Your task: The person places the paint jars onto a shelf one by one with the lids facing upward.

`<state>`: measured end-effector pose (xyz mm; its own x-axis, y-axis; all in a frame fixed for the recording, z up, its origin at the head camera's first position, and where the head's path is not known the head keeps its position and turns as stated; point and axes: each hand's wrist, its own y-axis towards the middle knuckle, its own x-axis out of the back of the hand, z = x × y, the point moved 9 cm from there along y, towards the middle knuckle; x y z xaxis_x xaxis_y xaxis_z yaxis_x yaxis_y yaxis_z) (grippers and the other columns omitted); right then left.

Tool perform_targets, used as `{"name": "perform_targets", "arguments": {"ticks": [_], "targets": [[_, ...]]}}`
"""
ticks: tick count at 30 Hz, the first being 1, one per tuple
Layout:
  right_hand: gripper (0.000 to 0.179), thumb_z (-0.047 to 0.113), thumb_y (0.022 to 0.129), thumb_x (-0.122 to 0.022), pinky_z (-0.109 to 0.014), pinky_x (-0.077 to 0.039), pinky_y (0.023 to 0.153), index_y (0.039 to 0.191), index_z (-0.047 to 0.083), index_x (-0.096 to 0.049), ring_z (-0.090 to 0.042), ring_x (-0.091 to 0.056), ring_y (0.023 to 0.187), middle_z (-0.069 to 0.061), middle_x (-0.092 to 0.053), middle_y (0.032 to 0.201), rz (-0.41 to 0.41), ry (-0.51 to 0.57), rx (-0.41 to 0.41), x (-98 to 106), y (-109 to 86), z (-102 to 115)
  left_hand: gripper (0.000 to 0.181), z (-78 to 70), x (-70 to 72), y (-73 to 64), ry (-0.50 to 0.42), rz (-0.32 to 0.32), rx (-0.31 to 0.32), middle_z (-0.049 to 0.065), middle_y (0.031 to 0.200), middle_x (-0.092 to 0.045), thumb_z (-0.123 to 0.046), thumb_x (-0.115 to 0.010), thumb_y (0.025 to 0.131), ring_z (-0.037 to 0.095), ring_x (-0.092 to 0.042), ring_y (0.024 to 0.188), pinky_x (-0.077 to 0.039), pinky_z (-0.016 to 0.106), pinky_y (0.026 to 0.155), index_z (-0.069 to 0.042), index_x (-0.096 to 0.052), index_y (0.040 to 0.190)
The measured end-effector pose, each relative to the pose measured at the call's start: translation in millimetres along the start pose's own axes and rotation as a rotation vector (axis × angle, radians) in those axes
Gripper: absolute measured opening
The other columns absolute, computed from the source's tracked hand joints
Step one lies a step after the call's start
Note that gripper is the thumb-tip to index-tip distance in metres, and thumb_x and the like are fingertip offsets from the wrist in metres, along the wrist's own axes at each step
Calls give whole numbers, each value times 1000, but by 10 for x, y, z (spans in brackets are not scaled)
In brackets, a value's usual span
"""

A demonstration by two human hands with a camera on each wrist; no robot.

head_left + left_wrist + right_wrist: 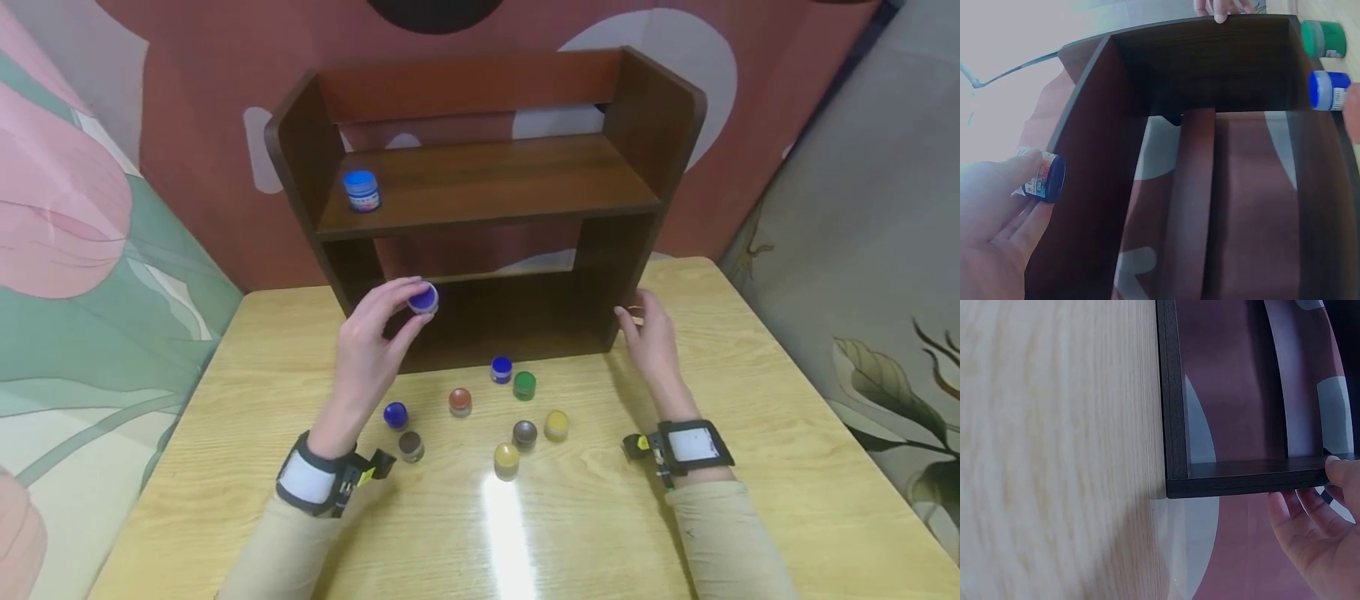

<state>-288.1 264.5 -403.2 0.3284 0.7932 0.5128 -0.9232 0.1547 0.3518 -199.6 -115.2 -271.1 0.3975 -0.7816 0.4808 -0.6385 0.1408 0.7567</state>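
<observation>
My left hand point(371, 337) pinches a small dark blue paint jar point(423, 299) between thumb and fingers, in front of the left part of a dark brown two-tier shelf point(487, 175). In the left wrist view the held jar point(1054, 178) shows a printed label and overlaps the shelf's board. With the thumb at the front edge and fingers round the outer face, my right hand point(651, 333) grips the shelf's right side panel point(1254, 482). A lighter blue jar point(362, 192) stands at the left end of the upper board.
Before the shelf, several jars stand on the wooden table point(615, 533): blue point(501, 369), green point(524, 385), red-brown point(460, 402), another blue point(395, 415), dark brown point(411, 446), grey-brown point(524, 434), and two yellow ones point(557, 425). A patterned wall covering rises behind.
</observation>
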Motion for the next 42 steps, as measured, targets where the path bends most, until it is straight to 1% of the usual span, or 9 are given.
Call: {"name": "perform_targets", "arguments": {"ticks": [4, 8, 11, 17, 21, 26, 31, 39, 42], "targets": [[38, 16, 104, -53, -57, -55, 95, 133, -6, -48, -47, -60, 117, -30, -58, 129, -4, -4, 1, 18, -13, -10, 41, -98, 1, 101, 10, 23, -21, 7, 130, -67, -11, -78, 85, 22, -64, 121, -53, 32, 104, -11, -68, 124], [38, 17, 104, -53, -56, -55, 95, 134, -6, -48, -47, -61, 117, -31, -58, 129, -9, -5, 3, 17, -13, -17, 40, -201, -4, 200, 14, 42, -68, 7, 131, -66, -13, -76, 87, 21, -62, 124, -51, 34, 107, -10, -66, 126], [39, 18, 104, -52, -56, -55, 95, 134, -6, -48, -47, -60, 117, -31, -58, 129, -6, -10, 4, 2, -5, -7, 38, -254, 32, 273, 12, 33, -94, 8, 132, -66, -14, -74, 89, 20, -61, 125, -52, 33, 106, -9, -65, 126], [38, 18, 103, -53, -56, -56, 94, 133, -5, -49, -46, -61, 116, -30, -58, 129, -7, -16, 1, -3, -3, -10, 37, -301, 102, 424, 11, -1, -99, 11, 134, -65, -13, -70, 91, 22, -62, 124, -53, 35, 104, -6, -64, 128], [38, 18, 103, -54, -55, -56, 93, 133, -5, -49, -45, -61, 116, -29, -59, 128, -8, -16, 4, -4, 0, -12, 38, -322, 115, 526, 19, -10, -103, 12, 134, -64, -13, -70, 92, 23, -62, 125, -53, 35, 104, -5, -63, 129], [38, 19, 103, -54, -55, -56, 93, 132, -5, -49, -45, -62, 115, -29, -59, 128, -10, -6, 4, 0, -2, -15, 37, -325, 97, 635, 12, -19, -91, 11, 134, -65, -17, -69, 94, 22, -63, 123, -54, 33, 103, -6, -64, 129], [37, 17, 103, -54, -54, -57, 92, 132, -6, -49, -44, -62, 115, -29, -59, 127, -9, 1, 3, 5, -8, -11, 38, -296, 77, 724, -1, -21, -57, 9, 134, -65, -20, -69, 93, 21, -64, 122, -54, 33, 103, -7, -64, 129], [37, 17, 103, -55, -53, -57, 90, 131, -5, -50, -43, -63, 113, -28, -60, 126, -17, -11, 9, 6, -8, -6, 38, -251, 75, 821, -4, -32, -34, 10, 133, -66, -20, -69, 94, 21, -66, 119, -55, 31, 101, -8, -64, 129], [36, 17, 103, -55, -53, -57, 90, 131, -5, -50, -43, -64, 113, -28, -60, 126, -20, -13, 10, 6, -5, -5, 38, -227, 62, 848, -1, -22, -15, 10, 133, -66, -21, -69, 94, 21, -66, 119, -55, 30, 101, -8, -64, 129]]}}
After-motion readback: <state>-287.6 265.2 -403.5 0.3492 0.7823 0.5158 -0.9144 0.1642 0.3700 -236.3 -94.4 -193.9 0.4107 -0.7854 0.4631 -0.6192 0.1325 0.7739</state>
